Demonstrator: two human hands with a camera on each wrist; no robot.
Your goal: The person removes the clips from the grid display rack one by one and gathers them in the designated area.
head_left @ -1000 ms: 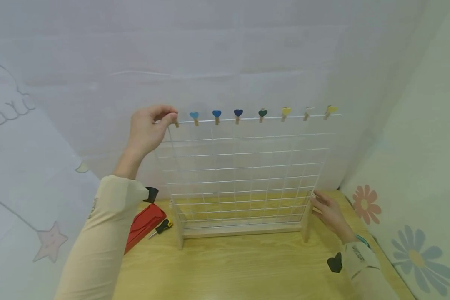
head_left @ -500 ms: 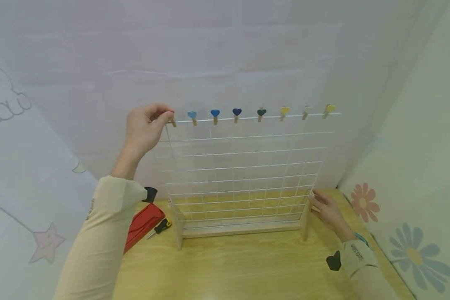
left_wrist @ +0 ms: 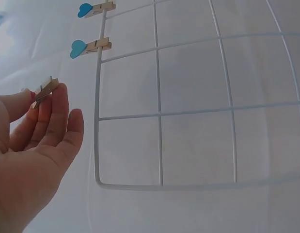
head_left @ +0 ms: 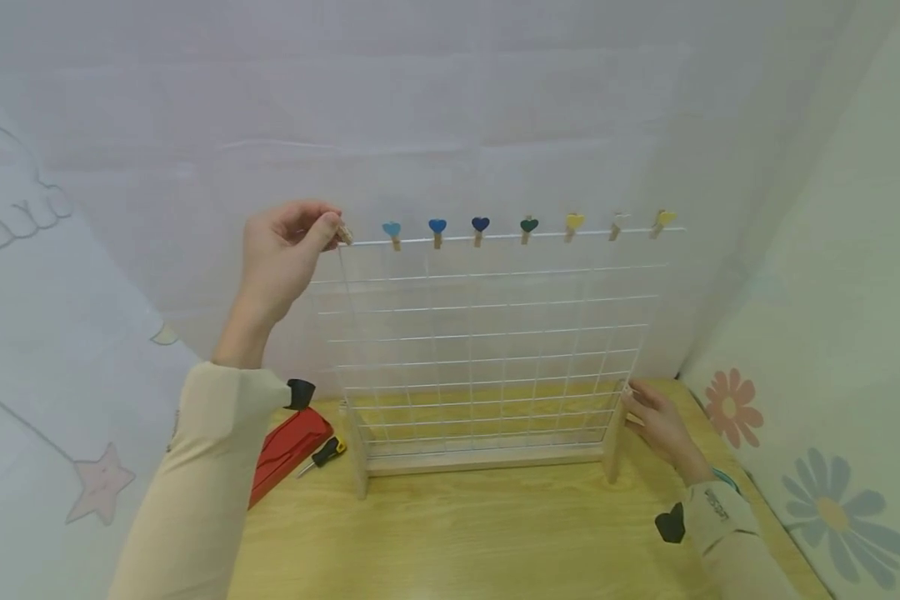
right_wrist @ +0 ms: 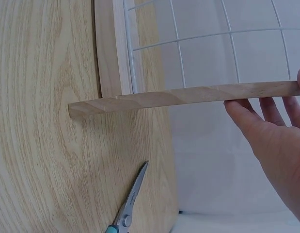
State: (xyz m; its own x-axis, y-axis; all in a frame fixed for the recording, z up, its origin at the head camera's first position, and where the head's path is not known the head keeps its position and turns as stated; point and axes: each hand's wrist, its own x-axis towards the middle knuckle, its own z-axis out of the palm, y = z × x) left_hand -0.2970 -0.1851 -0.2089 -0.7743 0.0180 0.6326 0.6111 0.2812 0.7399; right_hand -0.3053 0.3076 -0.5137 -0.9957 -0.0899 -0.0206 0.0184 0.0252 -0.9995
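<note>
A: What's just changed?

B: The wooden clothespin (left_wrist: 47,90) has come away from the top wire (head_left: 504,237) of the white grid (left_wrist: 159,113). Half a second ago it seemed to sit across that wire; now it tilts just beside the corner, left of centre in the head view, and the left wrist view shows a gap.

A: How is it held?

B: The left hand (head_left: 279,258) pinches it between thumb and fingers (left_wrist: 57,111), closed down on one end. If it carries a heart, I can't make it out; the thumb covers that end.

A: And the right hand (head_left: 663,429)?

B: Lower right, thumb and fingers closed about the wooden upright (right_wrist: 188,96), which looks steady.

A: What does that mean for the work?

B: Seven heart clothespins (head_left: 528,226) remain clipped along the wire. I'd judge the left-end one unclipped, held only by the hand.
</note>
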